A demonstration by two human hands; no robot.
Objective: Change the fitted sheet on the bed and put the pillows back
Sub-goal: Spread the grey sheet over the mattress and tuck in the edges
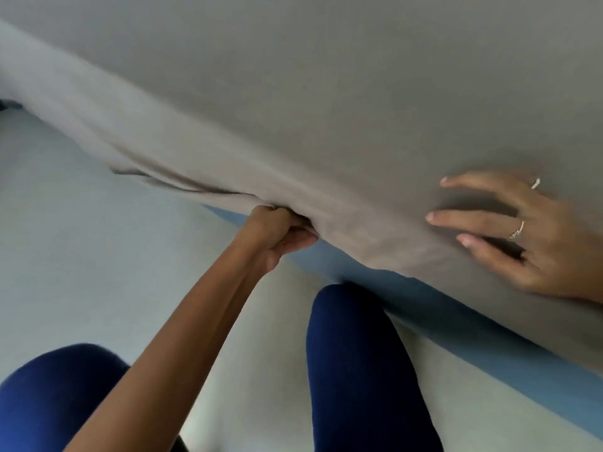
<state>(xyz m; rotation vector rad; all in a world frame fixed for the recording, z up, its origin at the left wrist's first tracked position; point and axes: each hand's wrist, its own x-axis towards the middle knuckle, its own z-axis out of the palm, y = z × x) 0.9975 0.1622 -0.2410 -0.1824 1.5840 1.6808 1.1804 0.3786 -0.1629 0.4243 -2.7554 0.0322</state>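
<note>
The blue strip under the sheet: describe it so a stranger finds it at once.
Start at the grey-brown fitted sheet covering the bed. Follow its hanging edge down to where the left hand grips it. The blue strip runs just below, darker than the pale floor.

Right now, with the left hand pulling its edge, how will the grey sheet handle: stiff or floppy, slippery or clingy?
Likely floppy: the sheet bunches into soft folds at the left hand. Probably light, since one grip lifts the edge clear of the blue mattress. It seems to stay put rather than slide: it lies smooth under the flat right hand.
</note>
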